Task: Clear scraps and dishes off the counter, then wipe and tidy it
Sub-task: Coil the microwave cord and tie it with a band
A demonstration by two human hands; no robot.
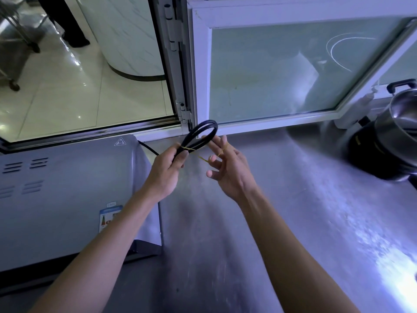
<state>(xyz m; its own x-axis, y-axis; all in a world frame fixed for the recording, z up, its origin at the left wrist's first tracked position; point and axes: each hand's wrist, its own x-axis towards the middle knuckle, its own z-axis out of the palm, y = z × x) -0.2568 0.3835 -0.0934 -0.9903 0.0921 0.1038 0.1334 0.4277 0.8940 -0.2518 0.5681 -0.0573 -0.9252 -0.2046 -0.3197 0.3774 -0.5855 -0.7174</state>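
Evidently this is the tidying part of the job: the person is bundling up the black cord [198,137] that trails off the grey appliance [67,195] on the steel counter [293,211]. The left hand [168,171] clenches the coiled cord, with the loops rising out of the top of the fist toward the window frame [198,64]. The right hand [225,168], just beside it, has a thin yellow rubber band [203,157] hooked over its spread fingers [222,143] and stretched back across to the coil at the left fist. Beyond the right hand, well apart, a steel pot [401,118] sits on a black cooker base [374,154]. To my eye the next move calls for pulling the band wider, looping it over the coil above the fist, and keeping the left grip tight so the loops do not spring loose.
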